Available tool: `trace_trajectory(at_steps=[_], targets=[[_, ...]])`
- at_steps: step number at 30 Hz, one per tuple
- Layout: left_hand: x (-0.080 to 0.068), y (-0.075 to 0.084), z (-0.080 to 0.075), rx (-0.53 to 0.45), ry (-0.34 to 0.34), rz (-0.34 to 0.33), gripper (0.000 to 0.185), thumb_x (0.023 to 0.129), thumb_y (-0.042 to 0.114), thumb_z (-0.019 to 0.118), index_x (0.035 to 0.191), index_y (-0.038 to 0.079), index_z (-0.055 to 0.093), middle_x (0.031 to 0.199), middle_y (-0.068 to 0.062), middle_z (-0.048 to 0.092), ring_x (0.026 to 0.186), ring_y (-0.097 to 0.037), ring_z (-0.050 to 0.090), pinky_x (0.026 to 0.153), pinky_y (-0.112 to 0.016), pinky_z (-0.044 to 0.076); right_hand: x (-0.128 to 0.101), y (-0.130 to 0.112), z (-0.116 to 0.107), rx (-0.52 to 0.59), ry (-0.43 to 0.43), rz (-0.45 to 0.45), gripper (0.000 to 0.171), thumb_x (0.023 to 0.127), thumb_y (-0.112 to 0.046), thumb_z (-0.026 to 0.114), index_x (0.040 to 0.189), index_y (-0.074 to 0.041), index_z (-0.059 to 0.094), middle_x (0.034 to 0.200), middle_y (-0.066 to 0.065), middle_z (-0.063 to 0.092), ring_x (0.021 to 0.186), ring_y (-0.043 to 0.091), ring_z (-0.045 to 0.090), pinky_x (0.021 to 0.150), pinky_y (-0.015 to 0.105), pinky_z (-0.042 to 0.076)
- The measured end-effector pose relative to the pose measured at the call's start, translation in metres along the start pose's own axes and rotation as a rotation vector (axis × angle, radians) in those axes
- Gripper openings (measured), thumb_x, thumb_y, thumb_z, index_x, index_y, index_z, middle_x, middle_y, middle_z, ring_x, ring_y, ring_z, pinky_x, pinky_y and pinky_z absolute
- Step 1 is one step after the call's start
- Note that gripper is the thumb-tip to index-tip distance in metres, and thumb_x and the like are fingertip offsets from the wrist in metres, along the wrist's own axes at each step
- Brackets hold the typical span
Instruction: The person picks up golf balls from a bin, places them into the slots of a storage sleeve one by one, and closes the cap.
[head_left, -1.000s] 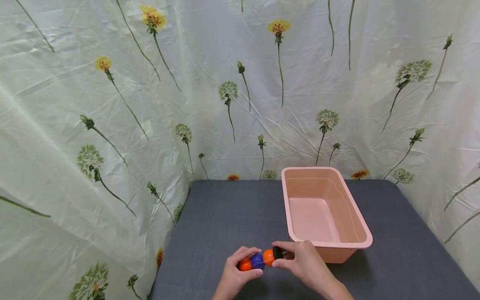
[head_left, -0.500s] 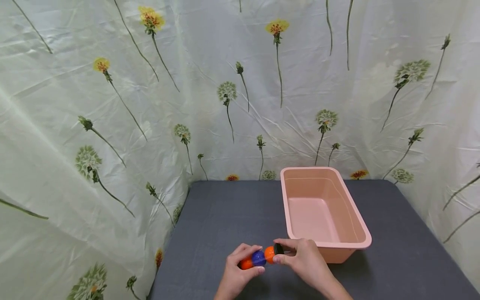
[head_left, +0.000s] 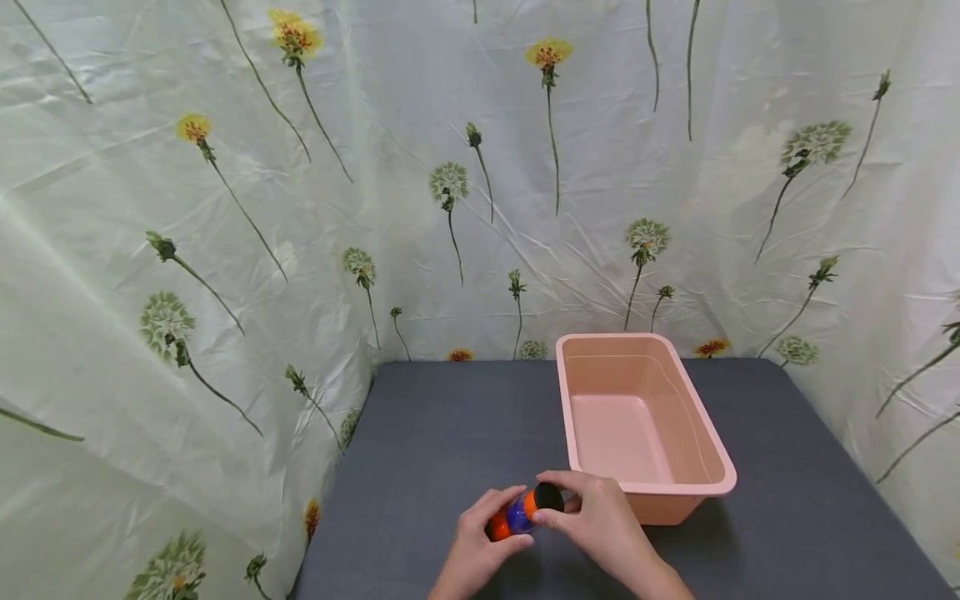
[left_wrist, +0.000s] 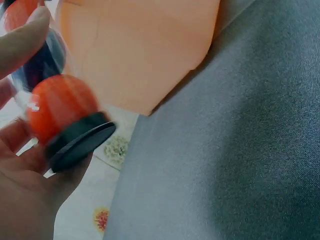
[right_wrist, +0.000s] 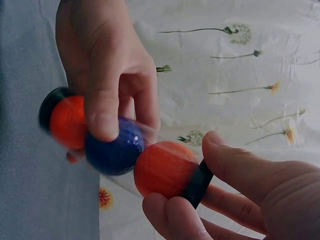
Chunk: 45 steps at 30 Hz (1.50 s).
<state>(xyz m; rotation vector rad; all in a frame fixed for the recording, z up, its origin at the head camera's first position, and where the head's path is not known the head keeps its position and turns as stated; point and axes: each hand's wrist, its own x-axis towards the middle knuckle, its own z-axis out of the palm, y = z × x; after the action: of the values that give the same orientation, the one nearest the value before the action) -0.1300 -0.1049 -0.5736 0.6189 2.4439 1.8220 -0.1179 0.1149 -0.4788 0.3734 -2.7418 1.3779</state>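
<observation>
Right wrist view: both hands clamp ball tube [right_wrist: 125, 150]; black end caps (head view hides far one).

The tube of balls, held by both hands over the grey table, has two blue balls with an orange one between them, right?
Not quite. The tube of balls holds two orange balls with a blue one between them, as the right wrist view shows. The left hand and right hand do hold it over the grey table.

No text, label, brand, number or sign can be read in any of the views. The floral sheet [head_left: 187, 250] carries only printed dandelions, and the pink tub [head_left: 720, 475] and the grey worktop [head_left: 435, 433] carry no writing.
</observation>
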Motion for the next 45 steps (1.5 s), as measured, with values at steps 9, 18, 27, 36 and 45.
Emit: trace_trajectory(at_steps=[9, 18, 27, 36, 45], targets=[[0.005, -0.004, 0.010, -0.023, 0.021, -0.024, 0.048, 0.086, 0.019, 0.082, 0.130, 0.026, 0.063, 0.117, 0.004, 0.065, 0.104, -0.015, 0.063, 0.093, -0.031, 0.052, -0.007, -0.001, -0.005, 0.009, 0.020, -0.048, 0.046, 0.081, -0.034, 0.085, 0.123, -0.025, 0.070, 0.112, -0.001, 0.070, 0.075, 0.001, 0.064, 0.070, 0.024, 0.057], [0.021, -0.018, 0.013, -0.049, 0.151, -0.125, 0.049, 0.083, 0.017, 0.085, 0.126, 0.024, 0.063, 0.117, 0.003, 0.068, 0.107, -0.018, 0.066, 0.096, -0.047, 0.051, -0.007, -0.002, -0.023, 0.012, 0.133, -0.142, 0.047, 0.079, -0.020, 0.088, 0.122, -0.027, 0.070, 0.106, -0.012, 0.067, 0.079, 0.002, 0.065, 0.072, 0.025, 0.058], [0.034, -0.035, 0.014, 0.037, 0.220, -0.103, 0.054, 0.077, 0.010, 0.087, 0.124, 0.024, 0.064, 0.111, 0.002, 0.071, 0.091, -0.017, 0.069, 0.079, -0.039, 0.056, -0.010, 0.009, -0.040, -0.055, 0.223, -0.328, 0.050, 0.079, -0.010, 0.087, 0.122, -0.028, 0.069, 0.107, -0.013, 0.067, 0.081, 0.005, 0.065, 0.068, 0.025, 0.058], [0.032, -0.051, 0.020, 0.060, 0.217, -0.141, 0.055, 0.077, 0.010, 0.087, 0.124, 0.024, 0.063, 0.108, 0.002, 0.072, 0.095, -0.017, 0.069, 0.077, -0.037, 0.057, -0.020, 0.019, -0.042, -0.102, 0.233, -0.364, 0.048, 0.079, -0.009, 0.086, 0.121, -0.027, 0.069, 0.106, -0.016, 0.065, 0.079, -0.001, 0.062, 0.068, 0.024, 0.056], [0.033, -0.051, 0.020, 0.173, 0.198, -0.118, 0.055, 0.077, 0.015, 0.088, 0.123, 0.026, 0.060, 0.106, 0.005, 0.071, 0.094, -0.014, 0.068, 0.076, -0.036, 0.057, -0.022, 0.022, -0.046, -0.126, 0.242, -0.401, 0.048, 0.082, -0.010, 0.084, 0.122, -0.030, 0.068, 0.105, -0.016, 0.066, 0.079, -0.002, 0.063, 0.068, 0.018, 0.054]])
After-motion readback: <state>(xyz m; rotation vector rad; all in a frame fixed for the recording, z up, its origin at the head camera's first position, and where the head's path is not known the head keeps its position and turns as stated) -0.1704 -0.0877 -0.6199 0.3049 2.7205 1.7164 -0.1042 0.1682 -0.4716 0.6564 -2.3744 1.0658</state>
